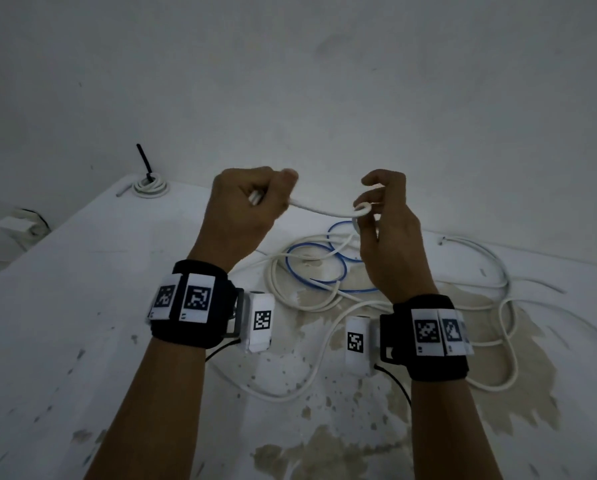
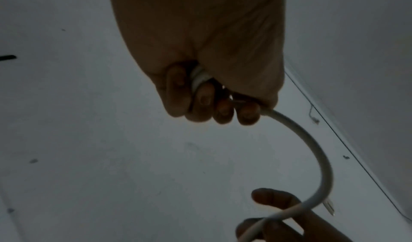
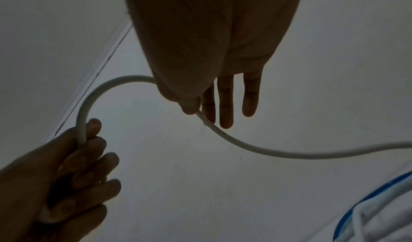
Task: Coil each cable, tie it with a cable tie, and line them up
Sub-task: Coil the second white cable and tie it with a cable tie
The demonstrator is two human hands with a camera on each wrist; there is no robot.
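Observation:
My left hand [image 1: 255, 199] is raised above the table, closed in a fist round several turns of a white cable [image 1: 321, 212]. In the left wrist view the curled fingers [image 2: 214, 104] hide most of the bundle, and the cable [image 2: 312, 150] arcs out towards the other hand. My right hand [image 1: 366, 211] pinches the same cable between thumb and forefinger. The right wrist view shows its other fingers [image 3: 225, 104] straight and the cable [image 3: 256, 149] trailing off to the right. A coiled white cable [image 1: 150, 187] with a black tie [image 1: 144, 161] lies at the table's far left corner.
Below the hands a blue cable [image 1: 316, 268] lies in loops, tangled with loose white cables [image 1: 505, 327] spread over the stained white table [image 1: 82, 306]. A white wall [image 1: 290, 81] rises just behind. A small white box [image 1: 16, 225] sits off the left edge.

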